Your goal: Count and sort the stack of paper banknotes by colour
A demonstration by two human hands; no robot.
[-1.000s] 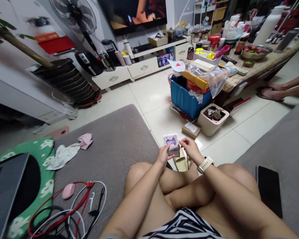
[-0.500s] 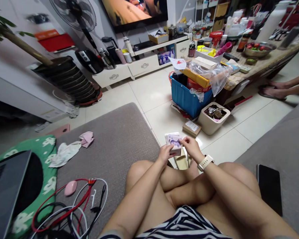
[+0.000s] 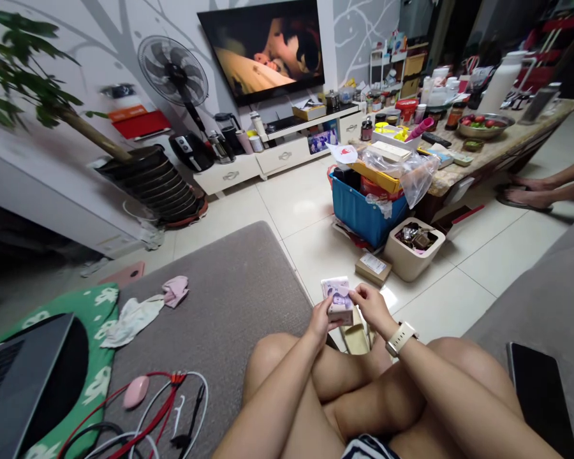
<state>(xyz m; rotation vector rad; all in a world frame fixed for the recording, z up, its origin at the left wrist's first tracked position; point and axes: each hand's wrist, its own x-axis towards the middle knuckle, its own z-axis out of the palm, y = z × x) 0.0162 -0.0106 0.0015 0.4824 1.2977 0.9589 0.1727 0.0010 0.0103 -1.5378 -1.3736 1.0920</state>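
A small stack of purple-and-white banknotes [image 3: 340, 302] is held upright over my crossed legs. My left hand [image 3: 321, 319] grips its lower left side, thumb across the front. At the right edge, my right hand [image 3: 370, 306] pinches the corner of a front note between thumb and fingertips. A pale watch [image 3: 402, 338] is strapped round my right wrist. Below the notes, a beige slipper [image 3: 355, 340] shows on the floor.
Left on the grey sofa [image 3: 229, 287] lie tangled cables [image 3: 165, 408], cloths [image 3: 134, 322] and a laptop [image 3: 29, 376]. A phone [image 3: 540, 395] rests at right. Ahead stand a blue bin [image 3: 366, 213], a beige bin [image 3: 414, 258] and a cluttered table [image 3: 447, 182]. Another person's feet [image 3: 530, 191] show at right.
The camera view has tilted upward, showing more of the television and wall. Both hands stay on the banknotes, with the right fingers still pinching at the edge.
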